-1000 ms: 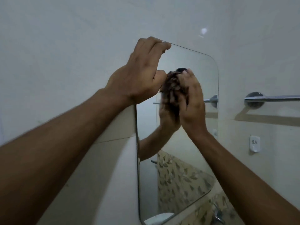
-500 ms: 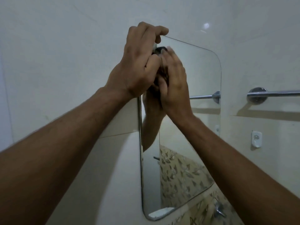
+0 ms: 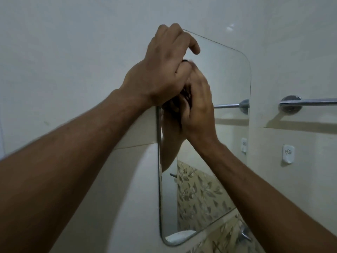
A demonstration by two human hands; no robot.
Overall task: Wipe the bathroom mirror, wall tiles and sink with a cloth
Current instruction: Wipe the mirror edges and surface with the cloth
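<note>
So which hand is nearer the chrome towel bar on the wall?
Right. The right hand presses on the mirror, closer to the towel bar; the left hand grips the mirror's top-left corner.

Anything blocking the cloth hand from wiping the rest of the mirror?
Only the left hand, gripping the mirror's top-left edge beside the right hand pressing the dark cloth. The glass right and below looks unobstructed.

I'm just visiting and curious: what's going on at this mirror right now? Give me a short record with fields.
place: white-tiled bathroom wall
mirror: frameless, rounded corners, mounted on the wall
left hand: fingers curled over the mirror's upper left corner
right hand: presses a dark cloth against the glass, fingers fairly straight
cloth: mostly hidden between the hands
towel bar: chrome, on the wall to the right
wall hook: small, white, below the bar
tap: partly visible at the bottom
</note>
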